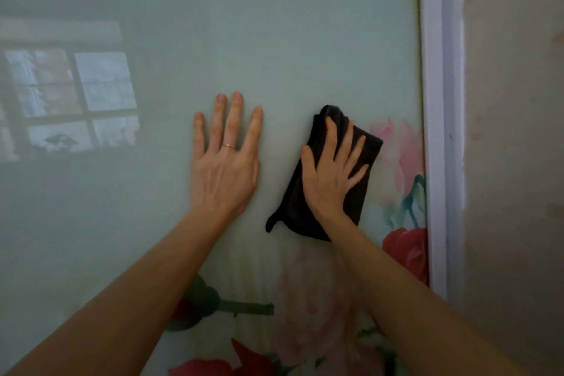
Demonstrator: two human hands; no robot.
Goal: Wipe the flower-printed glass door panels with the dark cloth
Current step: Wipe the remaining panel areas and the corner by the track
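Two hands are on the glass door (274, 24) in my head view. My left hand (224, 168) lies flat on the bare glass near the middle. Its fingers (236, 119) are straight and spread a little, and it holds nothing. A thin ring (229, 146) is on one finger. My right hand (331, 177) is at 3 o'clock from the left one, close by but not touching it. It presses the dark cloth (367, 146) flat on the glass, with its fingers spread wide over it. The cloth is folded, and one corner sticks out at 7 o'clock from my palm.

At 3 o'clock from the cloth is a pink flower (399, 156), just beside the cloth edge. A red flower (406, 247) sits at 5 o'clock, next to the white door frame (439, 101). At 9 o'clock, well away, a window shine (73, 101) shows in the glass.

I think I am in the middle of a wipe, with lots of glass left to do. To do it well, I should press with my whole palm so all the cloth rubs, not just my fingertips. I should go in long rows that overlap, right up to the frame, where dirt may hide. My left hand may leave prints, so I should wipe that spot too.
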